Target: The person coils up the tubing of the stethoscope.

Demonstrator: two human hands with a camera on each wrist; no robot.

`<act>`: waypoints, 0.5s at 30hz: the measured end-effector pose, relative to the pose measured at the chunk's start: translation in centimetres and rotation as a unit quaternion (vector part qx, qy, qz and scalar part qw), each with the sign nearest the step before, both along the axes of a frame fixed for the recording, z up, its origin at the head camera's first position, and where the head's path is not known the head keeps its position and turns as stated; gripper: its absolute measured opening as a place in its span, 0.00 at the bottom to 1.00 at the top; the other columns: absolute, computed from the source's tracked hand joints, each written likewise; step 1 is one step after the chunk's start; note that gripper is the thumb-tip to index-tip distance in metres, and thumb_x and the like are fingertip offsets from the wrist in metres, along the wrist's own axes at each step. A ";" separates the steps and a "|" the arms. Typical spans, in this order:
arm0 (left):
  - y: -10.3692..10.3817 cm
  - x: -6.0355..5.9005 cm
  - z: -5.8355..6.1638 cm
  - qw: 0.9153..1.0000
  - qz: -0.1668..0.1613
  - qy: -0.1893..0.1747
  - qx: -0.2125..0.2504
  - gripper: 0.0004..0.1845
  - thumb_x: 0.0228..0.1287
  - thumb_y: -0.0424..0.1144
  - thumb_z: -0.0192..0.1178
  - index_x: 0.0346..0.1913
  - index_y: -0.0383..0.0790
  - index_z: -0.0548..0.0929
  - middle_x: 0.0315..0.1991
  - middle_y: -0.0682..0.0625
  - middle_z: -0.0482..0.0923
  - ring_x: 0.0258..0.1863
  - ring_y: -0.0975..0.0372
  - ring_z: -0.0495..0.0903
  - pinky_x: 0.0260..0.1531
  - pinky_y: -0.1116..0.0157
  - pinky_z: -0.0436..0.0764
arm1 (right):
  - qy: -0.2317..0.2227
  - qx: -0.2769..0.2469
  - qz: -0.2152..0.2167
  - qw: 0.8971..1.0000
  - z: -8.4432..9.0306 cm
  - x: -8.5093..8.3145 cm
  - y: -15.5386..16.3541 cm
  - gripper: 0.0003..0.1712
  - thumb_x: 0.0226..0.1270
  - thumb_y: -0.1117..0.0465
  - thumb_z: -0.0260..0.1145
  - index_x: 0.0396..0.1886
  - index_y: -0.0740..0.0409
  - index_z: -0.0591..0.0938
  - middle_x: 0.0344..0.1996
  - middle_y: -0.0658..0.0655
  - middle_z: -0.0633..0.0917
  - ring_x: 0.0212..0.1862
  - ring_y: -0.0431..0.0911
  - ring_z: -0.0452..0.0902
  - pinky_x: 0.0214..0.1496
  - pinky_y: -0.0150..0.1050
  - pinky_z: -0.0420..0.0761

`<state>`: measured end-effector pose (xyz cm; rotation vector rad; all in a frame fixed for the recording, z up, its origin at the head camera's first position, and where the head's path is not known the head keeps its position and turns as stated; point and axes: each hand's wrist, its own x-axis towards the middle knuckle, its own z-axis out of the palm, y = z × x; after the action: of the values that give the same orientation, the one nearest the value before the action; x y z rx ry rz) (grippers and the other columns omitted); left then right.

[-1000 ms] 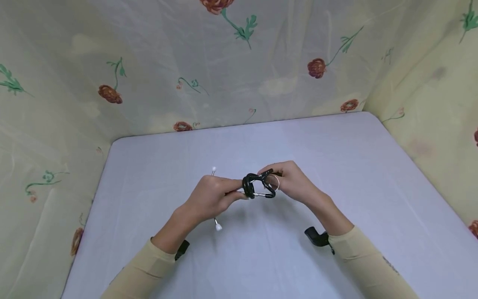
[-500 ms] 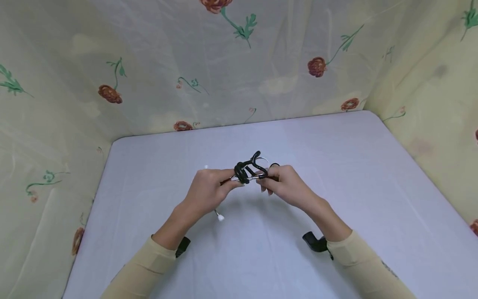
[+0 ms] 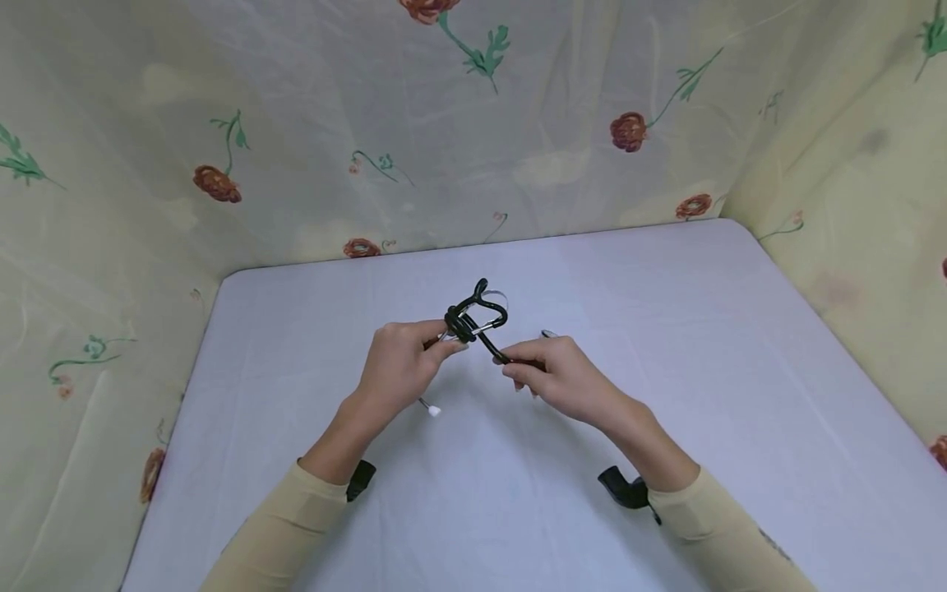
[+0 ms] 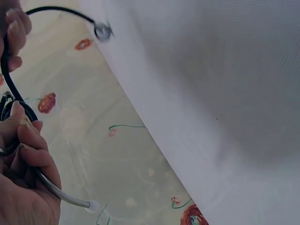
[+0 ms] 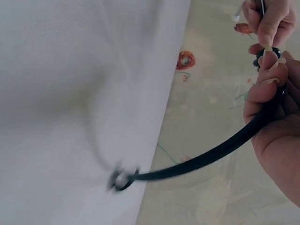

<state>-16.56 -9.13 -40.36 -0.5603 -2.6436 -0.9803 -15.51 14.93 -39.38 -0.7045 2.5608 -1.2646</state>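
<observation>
A stethoscope's black tube is wound round a black carabiner with a silver gate and a thin metal ring. My left hand grips the stethoscope beside the coiled loops, where the metal ear tubes begin. Below that hand a white eartip sticks out. My right hand pinches the tube a short way right of the coils. Its free end hangs beyond my right fingers in the right wrist view, with the blurred chest piece at its tip.
Under both hands lies a table with a pale cloth. Flower-patterned curtains enclose it at the back and sides. A dark wrist camera sits on the right forearm and another on the left.
My right hand has left the carabiner's end and taken the tube, drawing it down to the right. My left hand has moved left and slightly away with the coils and carabiner.
</observation>
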 end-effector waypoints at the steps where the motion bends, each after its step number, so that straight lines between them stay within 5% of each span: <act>1: 0.0 0.0 0.0 1.000 0.003 -0.001 -0.001 0.08 0.63 0.47 0.68 0.32 0.47 0.87 0.12 0.59 0.60 0.13 0.69 0.56 0.17 0.71 0.54 | 0.004 0.008 0.002 1.000 0.2 0.1 -0.1 0.09 0.71 0.62 0.63 0.46 0.53 0.87 0.25 0.51 0.85 0.25 0.41 0.73 0.26 0.32 0.73; 15: -0.2 0.0 -0.2 0.997 0.039 -0.027 -0.060 0.09 0.62 0.47 0.68 0.30 0.46 0.87 0.13 0.57 0.72 0.14 0.68 0.59 0.17 0.71 0.56 | 0.013 0.043 0.041 0.998 1.4 0.8 0.0 0.11 0.68 0.65 0.66 0.48 0.55 0.86 0.27 0.48 0.83 0.25 0.38 0.71 0.30 0.32 0.75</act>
<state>-16.59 -9.33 -40.57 -0.4593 -2.7641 -0.8296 -14.67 14.89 -37.95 -0.8058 2.5612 -1.1189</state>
